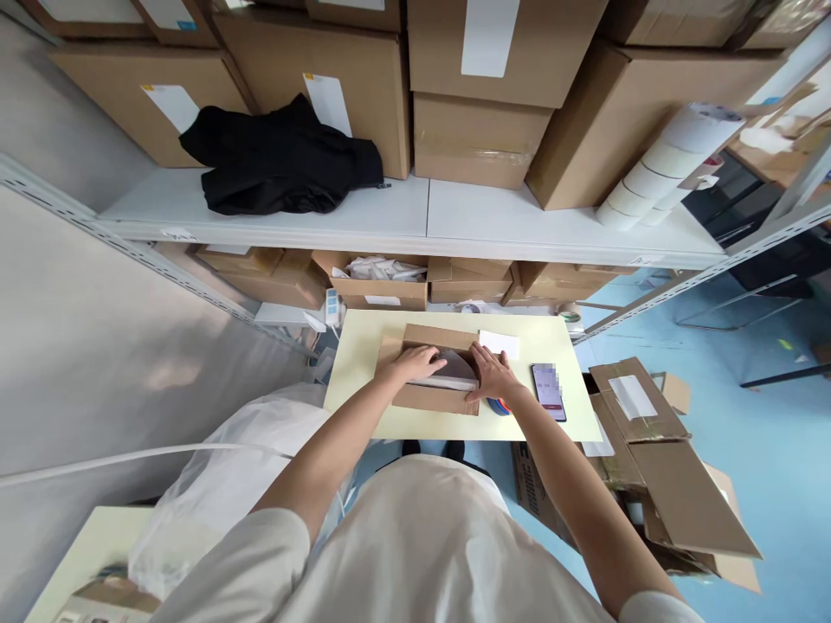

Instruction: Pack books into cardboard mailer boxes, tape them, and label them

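Note:
A small cardboard box [432, 397] lies open on the pale yellow table in front of me. Inside it sits a flat item [460, 370] with a greyish, see-through-looking top and a whitish front edge; its kind I cannot make out. My left hand [416, 362] reaches over the box's left part, fingers stretched out onto the item. At the right end of the box, my right hand [493, 375] rests with fingers spread against the edge. Partly hidden under the right wrist is a blue and red ring-shaped thing [499, 406].
A phone [549, 392] and a white paper [499, 343] lie on the table [351, 381]. Behind stands a shelf [363, 212] with cartons, a black garment [286, 160] and white rolls [668, 164]. Opened cartons [675, 467] are at right on the floor, white plastic sheeting [240, 467] at left.

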Motion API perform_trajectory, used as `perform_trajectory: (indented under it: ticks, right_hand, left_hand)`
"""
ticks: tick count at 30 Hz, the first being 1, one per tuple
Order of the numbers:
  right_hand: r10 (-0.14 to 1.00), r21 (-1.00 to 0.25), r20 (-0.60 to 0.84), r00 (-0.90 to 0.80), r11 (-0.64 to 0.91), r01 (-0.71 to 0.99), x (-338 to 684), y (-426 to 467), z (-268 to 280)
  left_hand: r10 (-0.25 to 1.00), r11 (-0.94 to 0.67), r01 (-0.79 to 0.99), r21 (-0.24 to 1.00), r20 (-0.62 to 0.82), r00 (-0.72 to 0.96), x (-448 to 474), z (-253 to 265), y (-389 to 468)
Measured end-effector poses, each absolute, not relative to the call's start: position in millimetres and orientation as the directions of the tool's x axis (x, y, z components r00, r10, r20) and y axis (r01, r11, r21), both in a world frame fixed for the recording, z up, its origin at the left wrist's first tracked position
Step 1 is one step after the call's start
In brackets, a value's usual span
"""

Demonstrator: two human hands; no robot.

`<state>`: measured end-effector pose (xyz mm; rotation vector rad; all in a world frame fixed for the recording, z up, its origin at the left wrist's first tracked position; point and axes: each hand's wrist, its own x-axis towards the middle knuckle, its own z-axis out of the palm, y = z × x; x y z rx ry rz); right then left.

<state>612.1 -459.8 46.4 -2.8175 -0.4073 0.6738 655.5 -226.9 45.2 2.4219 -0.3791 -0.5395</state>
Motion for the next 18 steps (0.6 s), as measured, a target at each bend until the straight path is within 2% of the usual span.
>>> perform_trajectory:
  ticks: [2,3,4,6,7,8,9,11,13,15,18]
  right_hand:
    - [0.319,-0.267,-0.402,0.858,-0.937,0.224,611,-460,47]
    - [0.323,-0.264,-0.397,0.859,-0.937,0.230,611,-460,47]
    - [0.326,-0.259,-0.391,0.860,-0.936,0.237,609,-460,47]
    - [0.337,-0.250,-0.372,0.865,-0.934,0.256,606,-461,47]
    - [0.342,-0.248,-0.360,0.868,-0.932,0.264,604,-461,47]
    - [0.346,-0.247,-0.346,0.872,-0.930,0.271,602,-462,47]
    - [0.347,-0.247,-0.332,0.877,-0.929,0.274,600,-462,46]
    - [0.333,-0.239,-0.298,0.895,-0.933,0.268,598,-460,45]
    - [0.287,-0.222,-0.253,0.924,-0.947,0.233,599,-456,43]
    - [0.224,-0.207,-0.209,0.952,-0.961,0.181,603,-449,40]
    - [0.151,-0.197,-0.159,0.976,-0.973,0.119,611,-439,37]
  left_hand:
    - [-0.392,-0.762,-0.219,0.610,-0.165,0.905,647,59,-217]
    - [-0.338,-0.777,-0.232,0.585,-0.077,0.938,641,64,-209]
    - [-0.237,-0.804,-0.204,0.559,0.013,0.971,635,67,-199]
    - [0.060,-0.837,-0.009,0.546,0.107,0.992,621,64,-179]
    - [0.174,-0.818,0.100,0.567,0.078,0.982,615,59,-170]
    - [0.227,-0.780,0.180,0.599,0.004,0.974,609,52,-161]
    - [0.227,-0.738,0.227,0.636,-0.083,0.970,604,44,-155]
    - [0.151,-0.656,0.249,0.712,-0.200,0.968,599,27,-148]
    - [0.112,-0.584,0.229,0.779,-0.201,0.973,598,14,-147]
    - [0.124,-0.526,0.202,0.826,-0.161,0.979,600,9,-150]
    - [0.128,-0.490,0.179,0.853,-0.133,0.983,605,10,-153]
